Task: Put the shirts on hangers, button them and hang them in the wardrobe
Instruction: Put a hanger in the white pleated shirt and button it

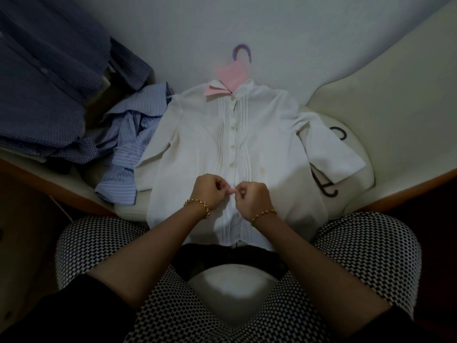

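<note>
I am looking down at a white bed (371, 82) with a wood edge. At ten o'clock sits a heap of dark blue checked shirts (49, 82). Just beside it, at nine o'clock, a light blue striped shirt (131, 144) lies crumpled and touches a sleeve of the white shirt (197, 144).

The white shirt lies flat in the middle, front up. It is on a purple hanger (242, 52), and the hook pokes out at twelve o'clock. The upper buttons (232, 146) look done up.

At six o'clock the left hand (210, 191) has its fingers curled and pinches one front edge of the shirt. The right hand (252, 196) is curled the same way and pinches the other edge. The fingertips of the two hands meet. I think a lower button is going in now.

To do it well, I would keep both edges flat and lined up. I would tip the button sideways, push it through the hole, then smooth the cloth.

At three o'clock two black hangers (329, 189) peek out from under the other sleeve.
</note>
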